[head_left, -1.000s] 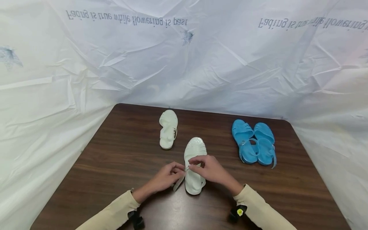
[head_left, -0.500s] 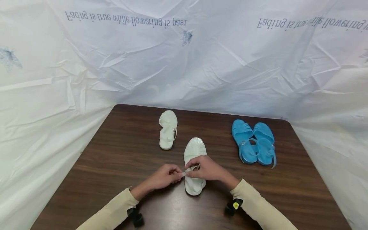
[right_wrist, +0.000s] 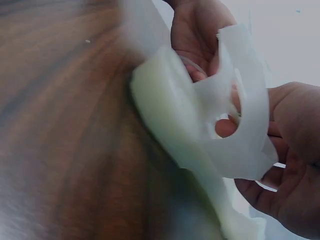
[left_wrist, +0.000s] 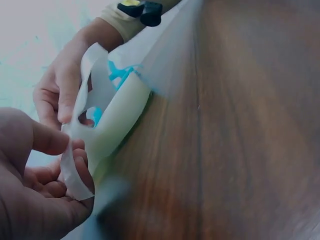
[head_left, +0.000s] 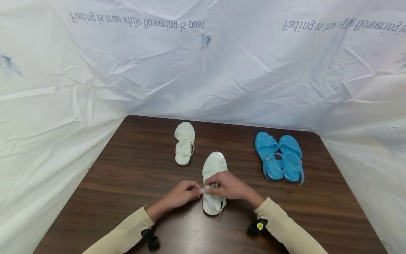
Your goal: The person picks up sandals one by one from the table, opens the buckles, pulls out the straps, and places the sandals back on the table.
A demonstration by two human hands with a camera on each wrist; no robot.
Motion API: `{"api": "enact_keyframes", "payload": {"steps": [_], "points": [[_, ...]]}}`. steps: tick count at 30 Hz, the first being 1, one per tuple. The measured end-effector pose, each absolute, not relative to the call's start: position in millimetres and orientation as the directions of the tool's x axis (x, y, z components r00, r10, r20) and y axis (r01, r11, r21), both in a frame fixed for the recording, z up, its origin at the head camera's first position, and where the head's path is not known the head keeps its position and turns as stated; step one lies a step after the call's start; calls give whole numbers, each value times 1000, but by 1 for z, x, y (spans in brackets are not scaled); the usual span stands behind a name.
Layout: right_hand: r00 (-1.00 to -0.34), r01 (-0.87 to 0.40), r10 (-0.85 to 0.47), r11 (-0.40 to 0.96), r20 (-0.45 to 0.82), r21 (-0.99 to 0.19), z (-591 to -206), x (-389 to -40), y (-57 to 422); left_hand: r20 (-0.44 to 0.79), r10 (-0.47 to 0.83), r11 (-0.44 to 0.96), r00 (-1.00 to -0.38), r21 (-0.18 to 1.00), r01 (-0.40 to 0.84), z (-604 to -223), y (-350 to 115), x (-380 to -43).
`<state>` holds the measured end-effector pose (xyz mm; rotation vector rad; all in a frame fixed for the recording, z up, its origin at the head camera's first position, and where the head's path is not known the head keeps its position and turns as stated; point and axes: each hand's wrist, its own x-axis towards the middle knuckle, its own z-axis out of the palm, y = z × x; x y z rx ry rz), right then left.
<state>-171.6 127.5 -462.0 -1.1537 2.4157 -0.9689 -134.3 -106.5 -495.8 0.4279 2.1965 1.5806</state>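
A white sandal [head_left: 215,163] lies toe-away on the table in front of me, and both hands are at its left side. My left hand [head_left: 185,193] pinches the free end of its thin ankle strap [left_wrist: 75,177], with thumb and fingertips around it in the left wrist view. From over the sandal, my right hand [head_left: 231,186] grips the strap at the buckle, thumb below and fingers above. Those fingers hide most of the buckle. The right wrist view shows the sandal's pale sole edge [right_wrist: 160,95] and its raised heel part [right_wrist: 250,100] between the hands.
Another white sandal [head_left: 184,144] lies further back, slightly left, its strap along its right side. At the right rest two blue sandals [head_left: 279,157], side by side. The dark wooden table [head_left: 136,158] meets a white printed sheet [head_left: 190,77] behind and at both sides.
The strap end hung down left of the sandal; now it is held straight between both hands. My right fingers have closed in on the buckle. In the last half second little has moved.
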Motion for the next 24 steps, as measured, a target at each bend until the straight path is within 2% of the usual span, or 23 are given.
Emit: {"api": "enact_keyframes", "payload": {"steps": [8, 14, 20, 24], "points": [[-655, -549, -752, 408, 72, -729, -471, -167, 125, -155, 426, 202, -891, 977, -73, -500, -106, -131], [-641, -542, -766, 405, 51, -737, -469, -168, 120, -135, 425, 197, -895, 979, -54, -502, -107, -130], [-666, -556, -746, 471, 28, -685, -466, -165, 114, -102, 434, 209, -895, 978, -10, -504, -107, -129], [-676, -546, -736, 465, 38, -697, -470, -164, 113, -90, 439, 194, -894, 981, -3, -504, -107, -130]]}}
